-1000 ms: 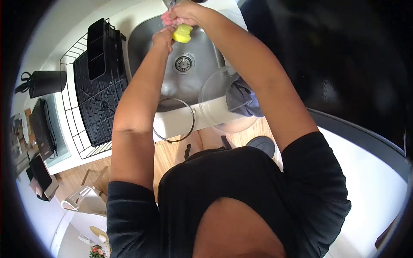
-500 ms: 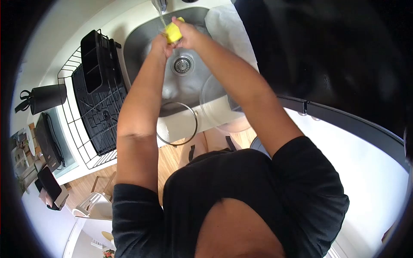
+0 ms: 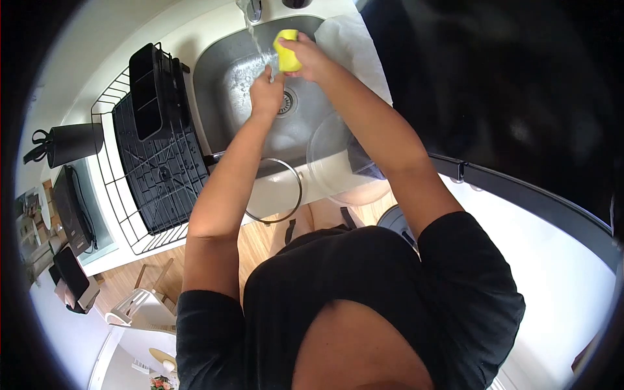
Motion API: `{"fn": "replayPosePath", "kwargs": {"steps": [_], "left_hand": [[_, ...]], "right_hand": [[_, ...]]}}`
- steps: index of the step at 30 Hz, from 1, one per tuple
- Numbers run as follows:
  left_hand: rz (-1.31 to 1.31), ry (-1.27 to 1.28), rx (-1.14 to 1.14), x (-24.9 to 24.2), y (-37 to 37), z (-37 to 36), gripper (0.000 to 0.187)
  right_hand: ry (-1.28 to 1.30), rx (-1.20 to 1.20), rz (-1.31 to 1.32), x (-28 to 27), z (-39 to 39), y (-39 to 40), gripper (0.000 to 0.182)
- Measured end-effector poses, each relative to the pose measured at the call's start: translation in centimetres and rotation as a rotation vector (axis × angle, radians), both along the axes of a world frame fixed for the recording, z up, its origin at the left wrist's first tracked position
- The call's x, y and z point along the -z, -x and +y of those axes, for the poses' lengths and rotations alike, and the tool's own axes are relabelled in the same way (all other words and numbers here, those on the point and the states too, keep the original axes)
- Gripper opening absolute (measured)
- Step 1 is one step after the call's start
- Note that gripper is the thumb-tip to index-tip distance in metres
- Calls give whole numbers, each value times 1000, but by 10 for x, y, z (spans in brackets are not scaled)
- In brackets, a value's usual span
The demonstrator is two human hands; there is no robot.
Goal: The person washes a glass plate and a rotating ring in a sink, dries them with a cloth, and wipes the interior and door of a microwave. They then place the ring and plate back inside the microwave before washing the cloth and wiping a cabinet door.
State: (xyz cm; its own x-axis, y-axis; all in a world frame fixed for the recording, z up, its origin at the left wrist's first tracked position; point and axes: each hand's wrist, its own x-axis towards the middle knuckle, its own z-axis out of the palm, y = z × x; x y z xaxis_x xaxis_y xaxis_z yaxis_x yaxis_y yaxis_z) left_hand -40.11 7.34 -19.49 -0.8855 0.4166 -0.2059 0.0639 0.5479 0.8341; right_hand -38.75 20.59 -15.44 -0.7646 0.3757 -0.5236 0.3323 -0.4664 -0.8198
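A yellow sponge [image 3: 287,51] is held in my right hand [image 3: 311,60], thumb on its upper face, above the steel sink [image 3: 218,97]. My left hand [image 3: 266,95] is just below and left of the sponge, over the basin near the drain [image 3: 286,103]. Its thumb and a finger show apart, with nothing visible between them. Water [image 3: 255,40] runs from the tap [image 3: 254,10] and splashes in the basin beside my left hand.
Left of the sink stands a black dish rack [image 3: 162,175] with a dark holder [image 3: 146,91]. A round glass lid [image 3: 301,195] and a clear bowl [image 3: 318,146] sit at the front edge. A white cloth [image 3: 354,49] drapes the right rim.
Both hands were together on the sponge under the water. The sponge has moved right in my right hand, and my left hand has come off it and moved lower.
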Motion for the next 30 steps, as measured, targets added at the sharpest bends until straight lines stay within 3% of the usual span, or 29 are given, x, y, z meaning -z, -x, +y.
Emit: {"fn": "replayPosePath", "kwargs": {"steps": [1,3,5,6,8,12,15,17,21,28,30], "left_hand": [[-140,72,-6,-3,-7,-3,43],[-576,244,272,-23,-26,-4,38],[-984,86,346,-9,-45,-1,38],[-981,85,348,-14,-51,-1,38],[-1242,-151,484,-27,-62,-3,40],[-1196,-310,537,-24,-78,-7,37],[-1162,-377,445,-30,-82,-8,37],[-1035,-400,337,-31,-80,-11,35],[-858,-354,309,-73,-59,-19,35],[-573,-322,125,-131,-7,-60,39],[-523,-347,28,-141,7,-71,40]], "right_hand": [[-3,2,0,-4,1,-15,40],[96,117,109,-14,1,-48,42],[124,142,169,-28,-5,-83,43],[157,166,228,-34,-8,-101,44],[84,160,301,-44,-14,-138,46],[51,164,336,-56,-21,-212,48],[101,168,194,-65,-27,-244,47],[-217,102,135,-48,-29,-257,45],[-30,243,191,-63,-33,-253,45],[-75,323,147,-37,-31,-268,43],[-35,310,17,-45,-28,-265,43]]}}
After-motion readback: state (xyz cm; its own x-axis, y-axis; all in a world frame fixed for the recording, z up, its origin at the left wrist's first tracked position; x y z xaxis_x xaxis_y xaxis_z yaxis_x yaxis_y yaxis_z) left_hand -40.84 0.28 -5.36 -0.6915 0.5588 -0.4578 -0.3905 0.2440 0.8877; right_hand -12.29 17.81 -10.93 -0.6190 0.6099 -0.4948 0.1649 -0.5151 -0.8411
